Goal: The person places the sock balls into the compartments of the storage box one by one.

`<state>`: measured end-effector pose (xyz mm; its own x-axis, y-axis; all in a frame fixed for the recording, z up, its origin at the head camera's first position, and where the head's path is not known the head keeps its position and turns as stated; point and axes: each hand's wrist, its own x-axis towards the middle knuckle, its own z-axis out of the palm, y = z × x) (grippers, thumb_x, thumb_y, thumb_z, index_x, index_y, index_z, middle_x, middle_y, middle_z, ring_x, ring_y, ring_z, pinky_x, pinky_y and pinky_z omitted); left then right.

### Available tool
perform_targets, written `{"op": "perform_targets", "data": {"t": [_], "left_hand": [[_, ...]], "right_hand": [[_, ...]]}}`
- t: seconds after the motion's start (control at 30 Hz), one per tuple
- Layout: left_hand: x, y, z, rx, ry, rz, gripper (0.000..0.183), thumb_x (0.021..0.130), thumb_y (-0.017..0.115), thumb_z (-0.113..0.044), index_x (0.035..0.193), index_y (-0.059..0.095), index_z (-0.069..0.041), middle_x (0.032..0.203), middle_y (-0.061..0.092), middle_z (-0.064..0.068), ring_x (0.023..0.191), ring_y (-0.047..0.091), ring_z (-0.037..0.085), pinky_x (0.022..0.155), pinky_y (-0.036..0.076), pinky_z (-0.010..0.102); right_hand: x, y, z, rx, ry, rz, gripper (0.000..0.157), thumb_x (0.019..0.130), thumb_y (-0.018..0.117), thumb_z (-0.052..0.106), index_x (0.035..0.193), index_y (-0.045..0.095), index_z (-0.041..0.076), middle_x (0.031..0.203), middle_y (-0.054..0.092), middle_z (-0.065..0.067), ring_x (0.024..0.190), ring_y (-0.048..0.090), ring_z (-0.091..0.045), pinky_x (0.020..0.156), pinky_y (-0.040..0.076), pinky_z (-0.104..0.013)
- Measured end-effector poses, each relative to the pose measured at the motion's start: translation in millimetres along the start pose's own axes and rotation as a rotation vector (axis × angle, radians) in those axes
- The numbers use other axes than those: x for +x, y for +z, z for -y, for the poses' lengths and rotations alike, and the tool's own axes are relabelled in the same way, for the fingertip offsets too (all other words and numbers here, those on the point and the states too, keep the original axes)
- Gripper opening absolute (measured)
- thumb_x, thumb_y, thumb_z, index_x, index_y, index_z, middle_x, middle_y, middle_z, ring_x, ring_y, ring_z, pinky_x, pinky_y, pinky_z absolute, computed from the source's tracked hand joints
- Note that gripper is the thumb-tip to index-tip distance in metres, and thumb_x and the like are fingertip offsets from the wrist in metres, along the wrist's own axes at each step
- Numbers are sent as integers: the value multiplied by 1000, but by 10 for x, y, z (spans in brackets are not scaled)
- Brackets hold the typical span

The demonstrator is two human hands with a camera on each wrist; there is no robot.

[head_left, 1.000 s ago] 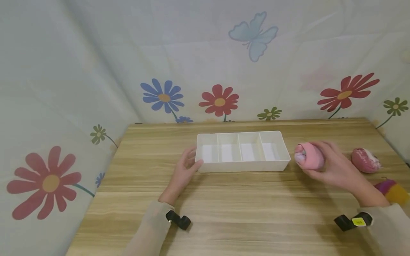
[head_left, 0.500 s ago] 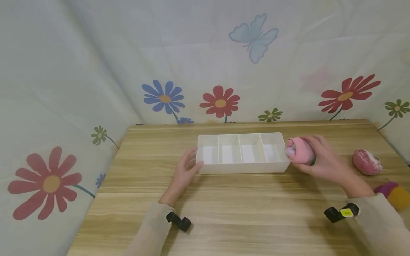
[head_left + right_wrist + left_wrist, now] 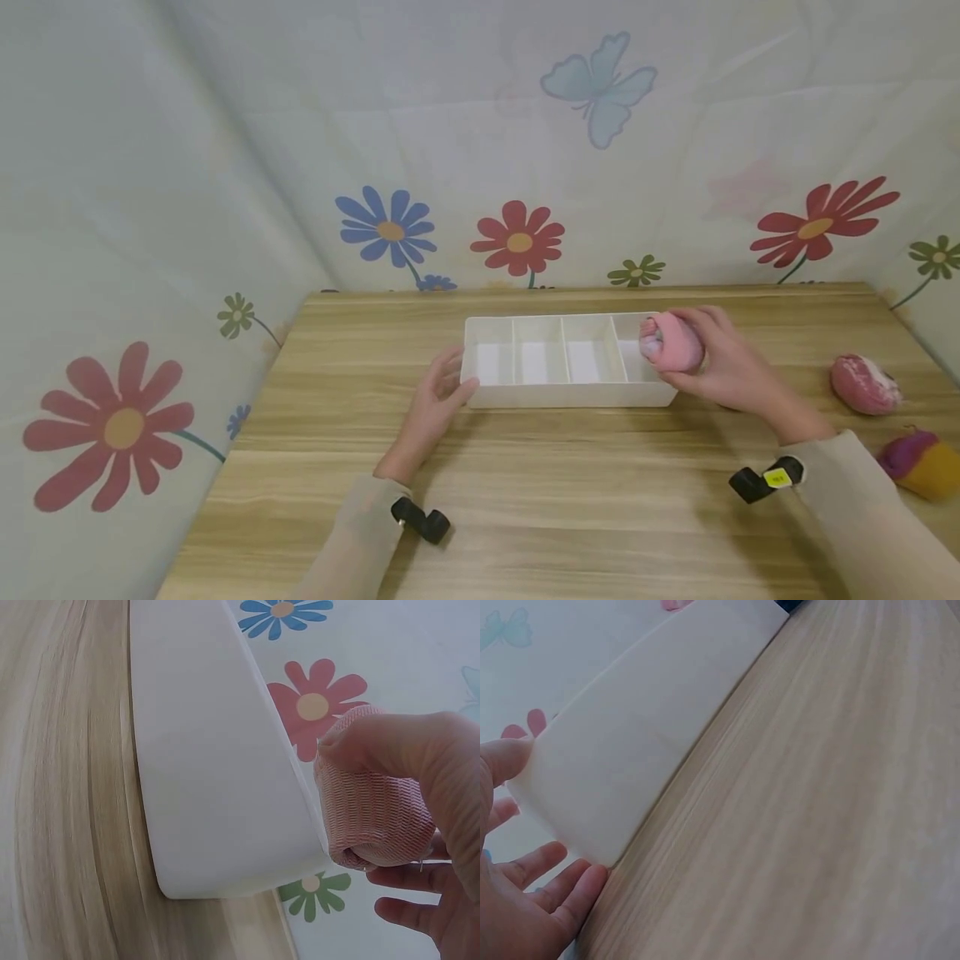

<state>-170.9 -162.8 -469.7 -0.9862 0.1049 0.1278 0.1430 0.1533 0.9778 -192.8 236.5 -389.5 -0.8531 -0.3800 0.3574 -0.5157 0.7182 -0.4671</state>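
Note:
A rolled-up pink sock is held in my right hand, between the thumb and fingers, over the rightmost compartment of a white divided box. In the right wrist view, the ribbed pink sock appears just beyond the box's top edge, with the thumb pressed on its near side. At the box's left end rests my left hand, its thumb at the front corner. The left wrist view shows that hand's fingers fairly straight, reaching the end of the box wall.
A pink-and-white rolled sock lies to the right on the wooden table. Nearer the front is a purple-and-yellow rolled sock. A flower-printed curtain hangs behind the table.
My right hand has carried the pink sock leftward, from beside the box to over its right-end compartment. The left hand has stayed at the box's left end.

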Motion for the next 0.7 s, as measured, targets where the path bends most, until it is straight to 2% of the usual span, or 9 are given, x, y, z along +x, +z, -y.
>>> {"op": "perform_targets", "data": {"t": [0.23, 0.37, 0.7], "left_hand": [[-4, 8, -13, 2, 11, -11, 59, 88, 64, -32, 139, 40, -17, 135, 46, 12, 116, 50, 31, 86, 45, 48], [-6, 10, -13, -3, -5, -11, 58, 89, 64, -31, 139, 39, -18, 135, 46, 12, 115, 50, 31, 88, 45, 47], [-1, 9, -46, -35, -42, 7, 57, 90, 62, -20, 141, 36, -12, 137, 43, 18, 118, 46, 36, 90, 42, 50]], "right_hand": [[96, 83, -3, 3, -27, 12, 79, 66, 84, 20, 130, 43, 0, 125, 40, -21, 107, 43, -35, 79, 44, -58], [133, 134, -14, 10, -24, 25, 77, 67, 84, 21, 130, 44, 2, 124, 41, -19, 105, 44, -34, 79, 45, -56], [181, 228, -53, -4, -13, 36, 79, 66, 85, 21, 130, 43, 3, 124, 41, -18, 103, 45, -35, 77, 46, -56]]}}
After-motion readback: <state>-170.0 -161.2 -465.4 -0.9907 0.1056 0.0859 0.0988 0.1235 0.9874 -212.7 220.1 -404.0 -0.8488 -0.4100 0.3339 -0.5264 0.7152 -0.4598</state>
